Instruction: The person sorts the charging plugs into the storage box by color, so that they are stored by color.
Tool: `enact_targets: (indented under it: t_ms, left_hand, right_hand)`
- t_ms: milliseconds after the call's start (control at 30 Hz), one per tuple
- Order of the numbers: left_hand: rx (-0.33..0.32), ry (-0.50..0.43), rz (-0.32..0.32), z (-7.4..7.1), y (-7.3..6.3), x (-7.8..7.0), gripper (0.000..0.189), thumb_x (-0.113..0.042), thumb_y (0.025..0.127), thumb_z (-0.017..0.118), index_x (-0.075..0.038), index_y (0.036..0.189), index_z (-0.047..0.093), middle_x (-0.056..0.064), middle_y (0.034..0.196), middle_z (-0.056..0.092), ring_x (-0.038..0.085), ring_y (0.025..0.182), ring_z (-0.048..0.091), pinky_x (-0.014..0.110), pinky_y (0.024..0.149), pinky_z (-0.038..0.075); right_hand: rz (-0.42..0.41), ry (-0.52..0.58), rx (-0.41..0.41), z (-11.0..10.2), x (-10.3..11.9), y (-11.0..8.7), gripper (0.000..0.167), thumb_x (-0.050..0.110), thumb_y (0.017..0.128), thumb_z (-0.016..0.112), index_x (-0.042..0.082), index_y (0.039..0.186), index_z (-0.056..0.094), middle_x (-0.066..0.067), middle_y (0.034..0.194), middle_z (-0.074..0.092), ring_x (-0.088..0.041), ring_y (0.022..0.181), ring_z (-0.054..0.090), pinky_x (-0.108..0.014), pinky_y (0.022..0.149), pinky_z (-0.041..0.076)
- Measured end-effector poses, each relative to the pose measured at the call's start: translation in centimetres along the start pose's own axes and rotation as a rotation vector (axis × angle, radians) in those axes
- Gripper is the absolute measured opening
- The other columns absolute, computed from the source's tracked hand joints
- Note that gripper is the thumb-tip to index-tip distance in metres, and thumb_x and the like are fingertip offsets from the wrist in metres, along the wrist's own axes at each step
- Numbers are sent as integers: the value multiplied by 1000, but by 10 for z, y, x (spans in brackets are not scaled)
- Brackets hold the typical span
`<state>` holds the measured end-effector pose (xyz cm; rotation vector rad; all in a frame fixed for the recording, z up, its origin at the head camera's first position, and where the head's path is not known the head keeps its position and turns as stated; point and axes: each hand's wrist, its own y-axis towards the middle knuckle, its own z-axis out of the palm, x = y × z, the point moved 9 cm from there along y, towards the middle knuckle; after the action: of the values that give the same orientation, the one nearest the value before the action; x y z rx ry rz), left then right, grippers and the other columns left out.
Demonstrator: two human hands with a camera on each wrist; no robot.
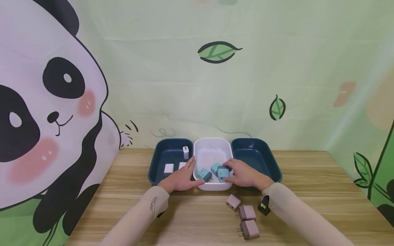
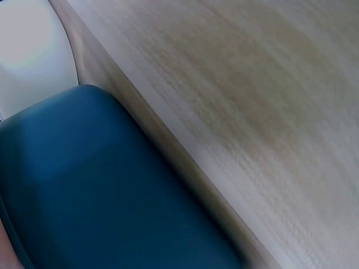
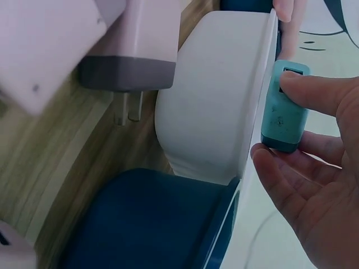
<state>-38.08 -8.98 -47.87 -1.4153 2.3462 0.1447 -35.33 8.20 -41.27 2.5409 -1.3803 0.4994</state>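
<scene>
My right hand [image 1: 244, 172] pinches a teal plug-in charger [image 1: 223, 173] between thumb and fingers at the right side of the white tray [image 1: 213, 186]. In the right wrist view, this charger [image 3: 285, 106] is upright just above the tray's rim, its USB port beside my thumb. Two more teal chargers, one at the front left [image 1: 204, 174] and one behind [image 1: 216, 167], lie in the white tray. My left hand [image 1: 182, 178] rests with straight fingers over the adjoining rims of the white tray and the left navy tray [image 1: 150, 172]. Its thumb stretches along the white tray's front.
White chargers [image 1: 168, 169] lie in the left navy tray, one partly behind my left hand. A right navy tray [image 1: 255, 157] adjoins the white one. Three pink chargers [image 1: 250, 229] lie on the wooden table [image 1: 197, 218] in front. A panda-print cloth [image 1: 172, 85] hangs behind.
</scene>
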Motion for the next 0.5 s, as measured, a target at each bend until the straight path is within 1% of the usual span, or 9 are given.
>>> enact_targets:
  t_ms: [200, 500]
  left_hand:
    - [-2, -12, -4, -1, 0, 0, 101, -68, 83, 51, -9, 153, 8, 4, 159, 2, 27, 138, 27, 49, 104, 34]
    - [-9, -33, 0, -2, -2, 0, 101, -67, 83, 51, -9, 153, 8, 4, 159, 3, 27, 138, 28, 49, 103, 34]
  right_hand:
    - [-16, -33, 12, 4, 0, 10, 49, 22, 84, 72, 0, 125, 57, -8, 109, 58, -20, 93, 54, -37, 87, 48]
    - [47, -49, 84, 14, -2, 21, 49, 26, 84, 72, 2, 125, 58, -7, 113, 58, -17, 95, 53, -37, 90, 47]
